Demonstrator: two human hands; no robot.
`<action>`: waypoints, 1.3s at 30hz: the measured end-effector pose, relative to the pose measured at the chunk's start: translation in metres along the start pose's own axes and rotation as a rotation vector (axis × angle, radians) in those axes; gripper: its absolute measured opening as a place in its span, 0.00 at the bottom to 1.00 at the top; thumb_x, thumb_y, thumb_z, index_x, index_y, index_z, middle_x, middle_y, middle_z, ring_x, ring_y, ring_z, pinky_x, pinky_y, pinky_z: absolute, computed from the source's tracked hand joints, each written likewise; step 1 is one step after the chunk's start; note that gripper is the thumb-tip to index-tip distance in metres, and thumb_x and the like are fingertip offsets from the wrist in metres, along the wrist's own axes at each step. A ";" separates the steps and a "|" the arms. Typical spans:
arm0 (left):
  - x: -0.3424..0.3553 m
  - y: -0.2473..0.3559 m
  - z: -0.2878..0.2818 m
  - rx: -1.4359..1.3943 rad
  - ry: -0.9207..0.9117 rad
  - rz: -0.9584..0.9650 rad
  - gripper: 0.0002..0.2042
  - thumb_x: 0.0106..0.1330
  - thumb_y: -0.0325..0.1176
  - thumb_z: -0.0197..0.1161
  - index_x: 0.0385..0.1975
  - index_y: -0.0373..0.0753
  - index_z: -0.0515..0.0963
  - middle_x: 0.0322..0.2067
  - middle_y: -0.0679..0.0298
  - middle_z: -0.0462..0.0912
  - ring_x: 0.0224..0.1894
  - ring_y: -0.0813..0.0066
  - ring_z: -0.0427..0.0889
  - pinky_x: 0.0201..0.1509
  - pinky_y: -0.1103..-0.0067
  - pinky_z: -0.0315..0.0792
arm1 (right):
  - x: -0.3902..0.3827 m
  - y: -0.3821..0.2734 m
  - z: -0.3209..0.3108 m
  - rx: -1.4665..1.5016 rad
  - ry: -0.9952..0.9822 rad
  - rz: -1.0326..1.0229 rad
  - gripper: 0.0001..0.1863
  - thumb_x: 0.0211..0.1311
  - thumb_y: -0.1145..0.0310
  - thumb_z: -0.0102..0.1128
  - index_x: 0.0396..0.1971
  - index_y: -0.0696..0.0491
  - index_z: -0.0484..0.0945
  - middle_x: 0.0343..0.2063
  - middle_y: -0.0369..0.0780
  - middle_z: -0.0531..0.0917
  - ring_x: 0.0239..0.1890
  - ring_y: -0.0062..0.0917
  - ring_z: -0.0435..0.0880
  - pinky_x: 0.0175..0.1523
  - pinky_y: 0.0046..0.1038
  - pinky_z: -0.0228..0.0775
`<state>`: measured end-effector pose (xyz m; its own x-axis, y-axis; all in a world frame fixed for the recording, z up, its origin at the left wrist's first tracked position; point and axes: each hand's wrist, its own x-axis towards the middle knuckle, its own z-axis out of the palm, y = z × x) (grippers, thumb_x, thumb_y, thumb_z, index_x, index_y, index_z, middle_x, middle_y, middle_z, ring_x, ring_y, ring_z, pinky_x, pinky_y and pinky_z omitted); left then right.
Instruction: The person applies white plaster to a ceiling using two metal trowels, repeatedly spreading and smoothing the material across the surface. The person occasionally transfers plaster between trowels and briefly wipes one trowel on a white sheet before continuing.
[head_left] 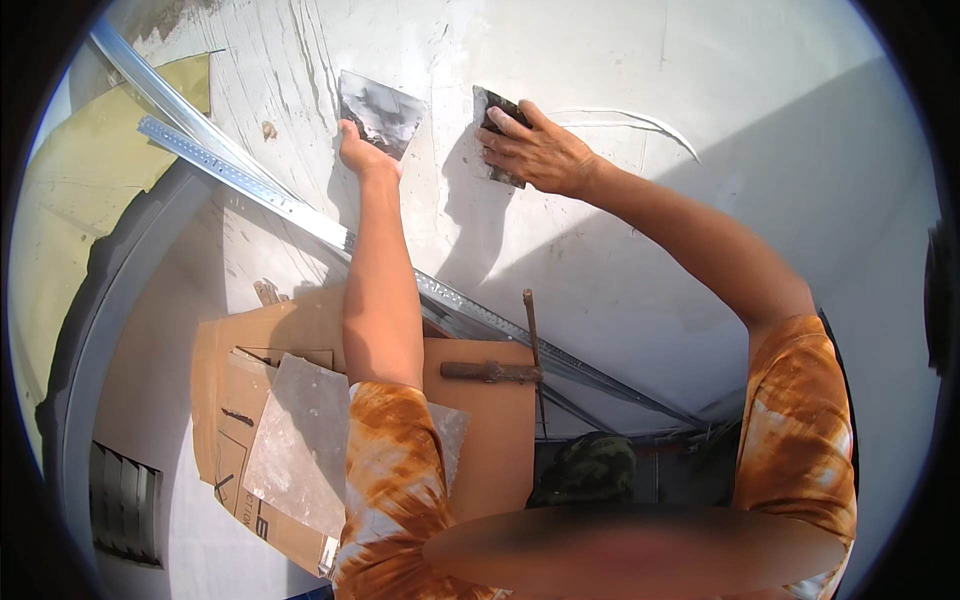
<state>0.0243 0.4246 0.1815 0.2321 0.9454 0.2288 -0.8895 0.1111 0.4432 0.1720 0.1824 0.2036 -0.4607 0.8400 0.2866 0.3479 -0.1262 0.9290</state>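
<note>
My left hand is closed on the lower edge of a square metal plate, which is smeared with grey and white paste. The plate is held up in front of the pale wall. To its right, my right hand is bent over a dark, paste-stained flat spreading blade, pressing it to the wall; the fingers cover much of the blade. A curved ridge of white paste runs along the wall to the right of this hand.
Long perforated metal profiles slant below my hands. Brown cardboard bears a grey board piece and a rusty T-shaped tool. Camouflage cloth shows lower down. A yellowish panel and a louvred vent are on the left.
</note>
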 end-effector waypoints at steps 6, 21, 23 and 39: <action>-0.001 -0.007 0.000 0.034 0.026 0.055 0.34 0.77 0.54 0.46 0.75 0.37 0.57 0.77 0.61 0.55 0.77 0.61 0.53 0.79 0.62 0.48 | -0.128 0.029 -0.004 0.096 -0.097 0.253 0.23 0.68 0.65 0.57 0.63 0.33 0.76 0.71 0.26 0.66 0.75 0.31 0.53 0.74 0.46 0.53; 0.015 -0.002 -0.009 0.129 0.011 0.059 0.30 0.76 0.53 0.48 0.71 0.39 0.65 0.68 0.59 0.68 0.69 0.56 0.68 0.72 0.60 0.62 | -0.166 0.040 0.039 0.098 0.137 0.308 0.17 0.68 0.59 0.60 0.55 0.28 0.81 0.66 0.20 0.73 0.74 0.28 0.59 0.72 0.43 0.56; 0.012 -0.002 -0.009 0.179 0.076 0.045 0.30 0.76 0.53 0.48 0.71 0.40 0.65 0.68 0.60 0.69 0.70 0.56 0.67 0.72 0.59 0.62 | -0.239 0.057 0.045 0.040 0.157 0.397 0.22 0.65 0.65 0.61 0.58 0.26 0.80 0.69 0.20 0.70 0.74 0.27 0.60 0.73 0.44 0.55; 0.018 -0.004 -0.010 0.104 0.021 0.098 0.30 0.76 0.52 0.50 0.69 0.37 0.66 0.66 0.57 0.71 0.67 0.54 0.70 0.69 0.60 0.66 | -0.091 0.008 -0.017 0.233 0.272 0.277 0.18 0.69 0.57 0.56 0.57 0.36 0.81 0.65 0.25 0.75 0.74 0.30 0.55 0.75 0.46 0.51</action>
<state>0.0275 0.4442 0.1749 0.1366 0.9566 0.2575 -0.8618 -0.0134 0.5071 0.2032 0.0961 0.1887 -0.5117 0.6181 0.5968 0.6482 -0.1782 0.7403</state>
